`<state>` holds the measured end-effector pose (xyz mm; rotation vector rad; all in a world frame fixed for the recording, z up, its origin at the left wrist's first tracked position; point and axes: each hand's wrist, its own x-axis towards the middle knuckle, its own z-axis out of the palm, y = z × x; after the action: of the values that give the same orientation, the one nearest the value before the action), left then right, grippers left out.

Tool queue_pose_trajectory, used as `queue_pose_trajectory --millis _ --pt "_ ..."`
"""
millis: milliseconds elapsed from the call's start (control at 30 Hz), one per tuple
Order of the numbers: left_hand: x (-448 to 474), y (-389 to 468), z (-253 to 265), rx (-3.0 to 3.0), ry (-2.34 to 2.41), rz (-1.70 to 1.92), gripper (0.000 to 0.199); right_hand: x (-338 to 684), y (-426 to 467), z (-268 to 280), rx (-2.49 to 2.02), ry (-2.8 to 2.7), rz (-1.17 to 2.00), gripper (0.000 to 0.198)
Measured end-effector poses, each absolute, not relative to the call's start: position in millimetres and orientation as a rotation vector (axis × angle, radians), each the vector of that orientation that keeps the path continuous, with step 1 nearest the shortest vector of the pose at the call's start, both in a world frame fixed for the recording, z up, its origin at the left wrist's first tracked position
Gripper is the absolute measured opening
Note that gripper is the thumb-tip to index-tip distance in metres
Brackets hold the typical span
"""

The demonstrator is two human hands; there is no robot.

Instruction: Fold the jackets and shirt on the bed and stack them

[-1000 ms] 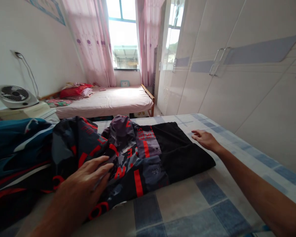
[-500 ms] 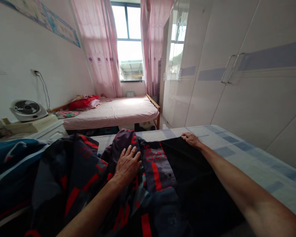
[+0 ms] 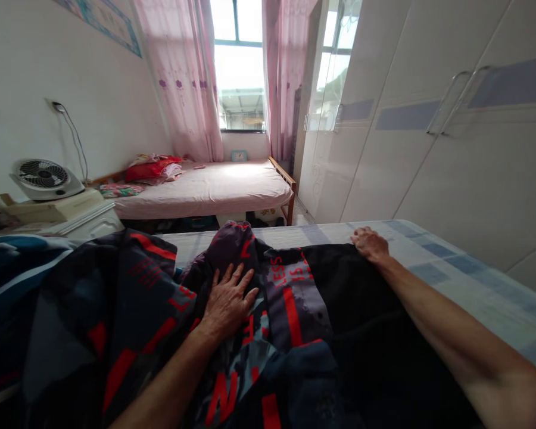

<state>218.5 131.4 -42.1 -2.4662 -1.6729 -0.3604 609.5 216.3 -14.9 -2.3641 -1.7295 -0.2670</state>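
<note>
A dark jacket [image 3: 295, 310] with red lettering, red stripes and a plain black section lies spread over the near bed. My left hand [image 3: 228, 301] rests flat on its patterned middle, fingers spread, just below the bunched collar part [image 3: 232, 241]. At the far right corner of the black section [image 3: 361, 316], my right hand [image 3: 370, 243] has its fingers curled over the cloth edge; the fingertips are partly hidden. A dark hanging part of the garment [image 3: 147, 274] with a red stripe lies left of my left hand.
Blue and white garments [image 3: 18, 268] are piled at the left. The near bed has a checked sheet [image 3: 433, 256]. A fan [image 3: 47, 179] stands on a cabinet at left. Beyond is a pink-sheeted bed [image 3: 214, 187]; white wardrobe doors [image 3: 397, 161] line the right.
My right hand has moved slightly right, its fingers now more curled at the cloth's corner. My left hand stays flat on the jacket. The view has tilted down a little.
</note>
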Motion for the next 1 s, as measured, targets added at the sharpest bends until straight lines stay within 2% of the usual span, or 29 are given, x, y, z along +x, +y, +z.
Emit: queue_pose_trajectory --millis 100,167,333,467,533,600,733,900,1000 --pt "219.0 130.5 -42.5 -2.474 -1.698 -0.366 0.049 599.3 196.8 -13.1 -2.078 -1.943 -0.375 0.052" --pt "219.3 131.0 -43.6 -2.479 -1.707 -0.37 0.05 596.7 179.9 -23.7 -1.91 -2.155 -0.333 0.055" --pt "221.4 135.2 -38.9 -2.509 -1.751 -0.362 0.05 610.4 164.8 -49.2 -2.253 -2.172 -0.176 0.061" --pt "224.8 110.2 -11.7 -2.57 -1.798 -0.307 0.047 592.8 182.0 -25.1 -2.224 -2.055 -0.267 0.058" --pt "227.5 75.3 2.8 -2.709 -1.63 -0.335 0.044 563.8 189.8 -6.9 -2.019 -2.095 -0.183 0.056" --pt "229.7 31.4 8.3 -2.942 -1.216 -0.426 0.039 525.7 196.3 8.6 -1.811 -2.142 -0.072 0.055" --pt "225.0 -34.8 -17.0 -2.941 -0.623 -0.571 0.042 444.2 214.2 27.6 -1.524 -2.245 0.093 0.052" --pt "210.5 -33.9 -56.8 -2.656 -0.706 -0.68 0.038 367.5 253.3 31.5 -1.62 -2.105 0.415 0.055" --pt "211.5 -23.8 -65.5 -2.576 -0.696 -0.77 0.033 341.4 275.4 26.6 -1.707 -2.026 0.491 0.055"
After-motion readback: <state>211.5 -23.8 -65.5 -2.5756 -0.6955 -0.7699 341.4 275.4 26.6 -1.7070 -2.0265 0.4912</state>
